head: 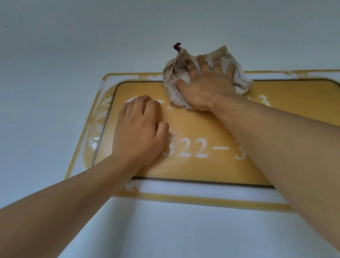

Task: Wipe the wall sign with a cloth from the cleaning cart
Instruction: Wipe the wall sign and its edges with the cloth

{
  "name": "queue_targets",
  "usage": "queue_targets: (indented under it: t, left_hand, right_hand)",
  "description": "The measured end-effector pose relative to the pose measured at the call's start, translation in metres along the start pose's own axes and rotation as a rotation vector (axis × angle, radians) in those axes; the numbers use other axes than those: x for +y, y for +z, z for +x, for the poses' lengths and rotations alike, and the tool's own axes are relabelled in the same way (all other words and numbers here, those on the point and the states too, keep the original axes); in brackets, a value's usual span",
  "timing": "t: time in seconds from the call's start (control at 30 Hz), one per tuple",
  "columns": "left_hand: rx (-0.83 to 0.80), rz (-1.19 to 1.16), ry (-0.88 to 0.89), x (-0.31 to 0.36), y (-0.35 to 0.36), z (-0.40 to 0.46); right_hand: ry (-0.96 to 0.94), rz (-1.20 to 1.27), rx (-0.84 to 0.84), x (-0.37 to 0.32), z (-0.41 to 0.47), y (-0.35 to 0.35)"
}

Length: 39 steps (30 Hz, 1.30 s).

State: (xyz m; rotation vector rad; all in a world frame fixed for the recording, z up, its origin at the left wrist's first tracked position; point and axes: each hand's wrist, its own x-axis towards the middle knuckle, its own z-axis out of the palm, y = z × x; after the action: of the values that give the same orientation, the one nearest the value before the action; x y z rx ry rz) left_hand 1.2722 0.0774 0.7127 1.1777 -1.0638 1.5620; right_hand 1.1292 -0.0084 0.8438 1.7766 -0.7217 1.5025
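The wall sign (212,169) is a yellow panel with white digits, a white border and gold ornament, mounted high on the wall above me. My right hand (206,85) lies spread flat on a crumpled, stained whitish cloth (172,90) and presses it against the sign's upper edge. A small dark red tag sticks out of the cloth's top. My left hand (139,131) rests on the sign's left half, fingers curled under, holding nothing. Both hands and forearms cover part of the digits.
A plain pale wall (72,36) surrounds the sign on all sides, with one tiny dark speck (7,26) at the far left. The cleaning cart is not in view.
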Motion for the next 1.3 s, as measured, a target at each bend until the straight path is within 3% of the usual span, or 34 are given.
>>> queue_targets:
  t: [0.53,0.67,0.87,0.97,1.3]
  left_hand:
    - [-0.025,-0.034,-0.069,0.006,-0.010,-0.018]
    - [-0.100,-0.034,-0.068,0.002,-0.022,-0.038]
    - [-0.274,0.102,0.071,-0.035,-0.055,-0.073]
    - [-0.307,0.131,0.029,-0.055,-0.070,-0.078]
    - [-0.161,0.106,-0.126,-0.107,-0.067,-0.051]
  right_hand:
    - [-0.122,-0.024,0.017,-0.018,-0.098,0.011]
    - [-0.123,-0.038,0.035,-0.029,-0.143,0.013]
    - [-0.072,-0.078,0.010,-0.062,-0.204,0.015]
    - [-0.048,-0.066,0.001,-0.071,-0.215,0.015]
    - [-0.023,-0.062,-0.029,-0.073,-0.203,0.019]
